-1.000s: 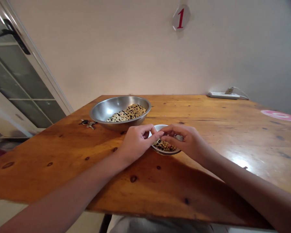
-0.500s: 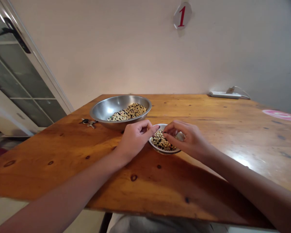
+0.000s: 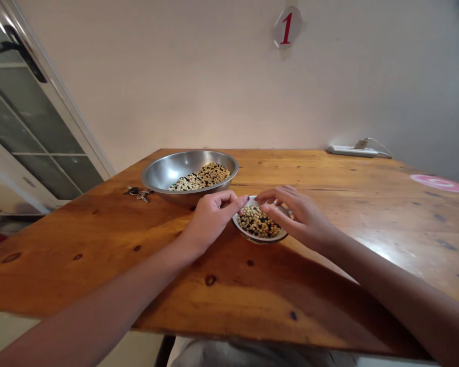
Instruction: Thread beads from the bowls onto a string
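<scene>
A small white bowl holds small round tan and black pieces, beans or beads; I cannot tell which. My left hand is at the bowl's left rim, thumb and forefinger pinched together over its edge. What is between those fingertips, if anything, is too small to make out. Over the right side of the bowl is my right hand, its fingers stretched out and the thumb apart from them. Beyond my left hand stands a large steel bowl with more tan and black pieces.
A bunch of keys lies left of the steel bowl on the wooden table. At the back right, a white power strip with a plug and cable lies near the wall. A pink round sticker is at the far right.
The fingers of my right hand have spread from a near pinch, showing more of the pieces in the small bowl. My left hand keeps its pinch and has hardly moved.
</scene>
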Demonstrator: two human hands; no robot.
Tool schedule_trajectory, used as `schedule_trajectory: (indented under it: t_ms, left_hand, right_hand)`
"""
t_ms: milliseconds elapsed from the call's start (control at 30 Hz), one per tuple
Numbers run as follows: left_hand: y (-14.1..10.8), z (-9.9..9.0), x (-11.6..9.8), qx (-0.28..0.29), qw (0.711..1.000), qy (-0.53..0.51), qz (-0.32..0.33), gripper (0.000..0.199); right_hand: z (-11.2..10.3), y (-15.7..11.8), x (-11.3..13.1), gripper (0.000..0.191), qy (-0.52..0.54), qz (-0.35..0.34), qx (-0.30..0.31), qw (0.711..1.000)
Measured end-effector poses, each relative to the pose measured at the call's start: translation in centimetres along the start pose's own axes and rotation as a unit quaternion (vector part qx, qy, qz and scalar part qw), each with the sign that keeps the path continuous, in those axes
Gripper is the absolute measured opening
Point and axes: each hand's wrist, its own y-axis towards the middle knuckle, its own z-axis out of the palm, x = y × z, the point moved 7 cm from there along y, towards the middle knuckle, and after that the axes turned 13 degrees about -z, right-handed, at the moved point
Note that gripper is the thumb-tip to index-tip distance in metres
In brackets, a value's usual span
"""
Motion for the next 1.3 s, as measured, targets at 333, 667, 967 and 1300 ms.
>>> schedule_trajectory:
  t_ms: [333, 667, 967, 1300]
  left_hand:
    - [-0.7, 2.6, 0.0, 0.112, 0.983, -0.131, -0.07, 0.034]
    - [-0.9, 2.5, 1.6, 0.107, 0.818, -0.488, -0.286, 0.031]
    - [-1.5, 2.2, 1.5, 0.062, 0.774, -0.559, -0.292, 0.029]
    - [-1.6, 2.2, 1.0, 0.052, 0.774, -0.569, -0.272, 0.034]
  right_hand:
    - [0.4, 0.2, 3.1, 0.024, -0.074, -0.081, -0.014, 0.994]
    - [-0.8, 0.0, 3.2, 0.025, -0.091, -0.05, -0.083, 0.991]
    - [-0.4, 0.0, 6.2, 0.025, -0.225, -0.162, -0.069, 0.958]
    - [0.7, 0.1, 6.5, 0.03, -0.179, -0.159, -0.036, 0.97]
